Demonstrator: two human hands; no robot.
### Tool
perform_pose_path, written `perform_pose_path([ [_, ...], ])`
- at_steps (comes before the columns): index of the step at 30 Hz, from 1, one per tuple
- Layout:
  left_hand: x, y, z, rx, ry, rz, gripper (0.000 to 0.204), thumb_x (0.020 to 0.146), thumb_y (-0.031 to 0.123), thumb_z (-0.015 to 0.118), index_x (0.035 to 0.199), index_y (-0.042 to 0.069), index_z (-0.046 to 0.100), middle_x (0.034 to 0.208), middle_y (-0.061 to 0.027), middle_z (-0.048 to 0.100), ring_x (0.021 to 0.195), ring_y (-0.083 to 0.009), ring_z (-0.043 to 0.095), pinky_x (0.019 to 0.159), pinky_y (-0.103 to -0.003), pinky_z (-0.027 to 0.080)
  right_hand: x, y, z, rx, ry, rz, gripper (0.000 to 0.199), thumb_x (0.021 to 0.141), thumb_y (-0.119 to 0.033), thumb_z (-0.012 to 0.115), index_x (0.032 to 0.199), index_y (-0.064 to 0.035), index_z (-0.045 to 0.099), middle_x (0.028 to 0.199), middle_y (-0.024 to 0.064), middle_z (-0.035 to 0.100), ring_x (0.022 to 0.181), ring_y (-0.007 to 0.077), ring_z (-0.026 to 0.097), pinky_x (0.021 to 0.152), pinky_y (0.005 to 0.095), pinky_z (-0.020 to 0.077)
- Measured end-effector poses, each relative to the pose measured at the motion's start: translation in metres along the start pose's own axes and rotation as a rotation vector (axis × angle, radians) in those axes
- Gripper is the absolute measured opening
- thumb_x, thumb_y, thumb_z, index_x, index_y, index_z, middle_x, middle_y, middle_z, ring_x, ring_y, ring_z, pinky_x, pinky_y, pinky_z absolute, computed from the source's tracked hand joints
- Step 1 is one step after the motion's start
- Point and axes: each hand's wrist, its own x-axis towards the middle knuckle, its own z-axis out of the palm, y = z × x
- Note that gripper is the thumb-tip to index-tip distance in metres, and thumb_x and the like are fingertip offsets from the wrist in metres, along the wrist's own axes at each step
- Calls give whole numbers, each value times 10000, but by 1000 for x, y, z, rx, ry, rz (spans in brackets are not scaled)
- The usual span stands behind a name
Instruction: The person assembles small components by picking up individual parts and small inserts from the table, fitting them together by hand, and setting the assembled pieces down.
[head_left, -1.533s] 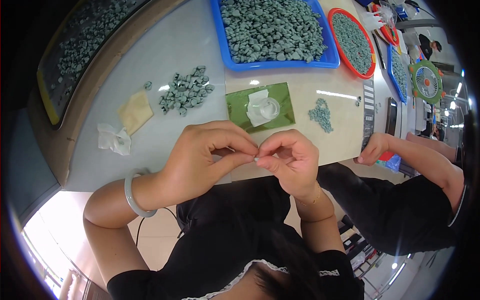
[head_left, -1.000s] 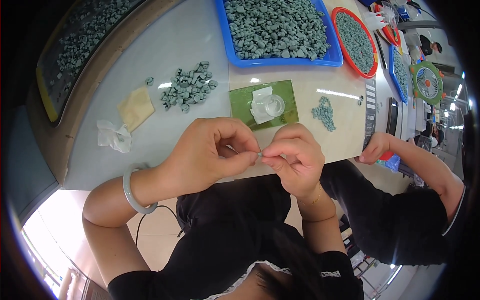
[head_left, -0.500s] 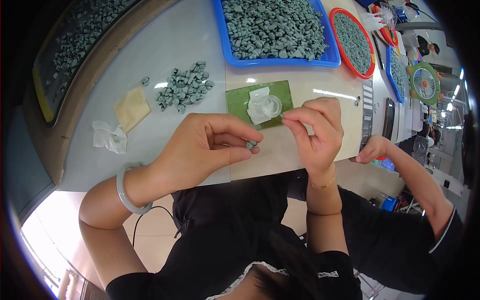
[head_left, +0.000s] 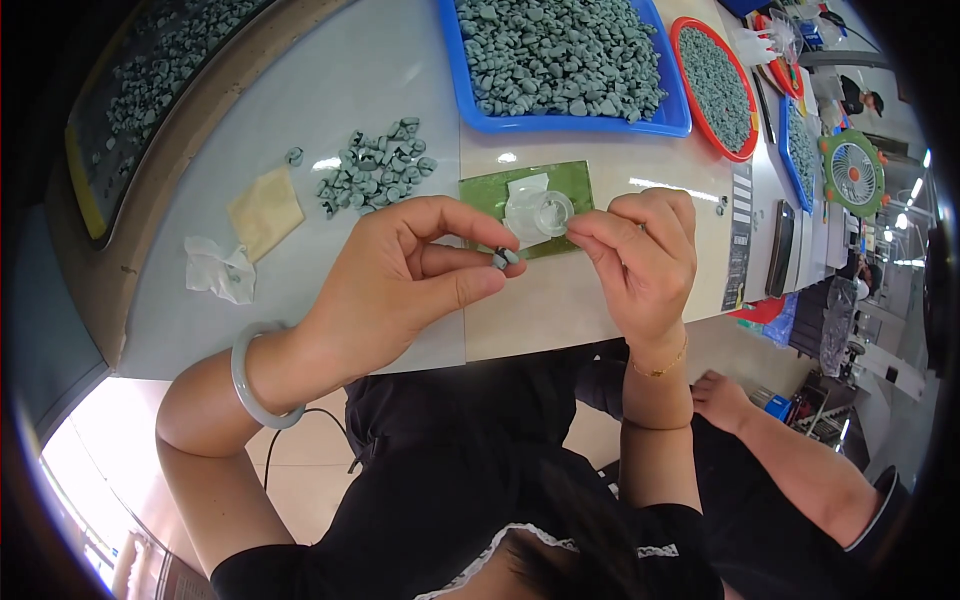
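Observation:
Between the fingertips of my left hand [head_left: 375, 280] is a small grey-green stone-like piece [head_left: 505, 259] with a dark gap in it. Just to its right, my right hand [head_left: 645, 265] is closed in a pinch; whatever its fingertips hold is too small to make out. Those fingertips are beside a small clear round dish [head_left: 553, 212], which rests with white paper [head_left: 522, 222] on a green rectangular mat [head_left: 575, 180]. A loose pile of similar grey-green pieces [head_left: 375, 170] lies beyond my left hand.
A blue tray [head_left: 560, 124] full of grey-green pieces and a red round tray [head_left: 716, 150] stand at the back. A yellowish cloth [head_left: 265, 213] and crumpled tissue [head_left: 220, 272] lie left. At right are a green fan [head_left: 853, 168] and another person's hand [head_left: 722, 400].
My left hand has raised the small piece slightly, and its dark gap now shows more. At right, the other person's hand has left the table edge and dropped toward their lap.

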Motion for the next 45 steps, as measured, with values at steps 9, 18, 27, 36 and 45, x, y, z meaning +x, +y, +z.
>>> perform_pose_path([
  [9,-1,1,0,42,-7,-37,259,772,3,651,1000,-29,533,997,-107,599,918,-169,613,821,-256,486,-3,-18,-4,345,5,182,207,579,-46,738,756,-115,655,723,3,525,689,194,471,611,295,379],
  [18,2,-4,1,-54,-51,-27,273,728,10,699,943,-6,532,956,-110,613,870,-148,614,788,-249,496,-9,-34,7,358,93,30,232,596,-100,750,808,-123,658,738,-3,512,690,195,469,605,279,382],
  [27,0,-4,0,-57,-48,-37,231,742,-15,679,931,-23,547,910,-91,613,847,-133,613,773,-238,500,-12,-32,13,249,145,-97,282,556,-92,715,832,-120,664,741,-18,516,678,181,462,601,263,372],
  [36,0,-3,1,-15,-52,-40,204,755,-17,669,927,-46,563,864,-88,615,807,-123,616,739,-220,506,-13,-26,14,111,187,-290,306,514,-128,623,818,-122,653,763,-33,484,688,154,451,571,265,366],
  [45,2,-2,5,8,-70,-52,208,737,-26,678,906,-27,557,916,-109,623,849,-142,618,781,-249,502,-11,-16,8,230,139,-311,311,510,-114,673,820,-110,657,763,-14,509,667,169,466,576,277,387],
])
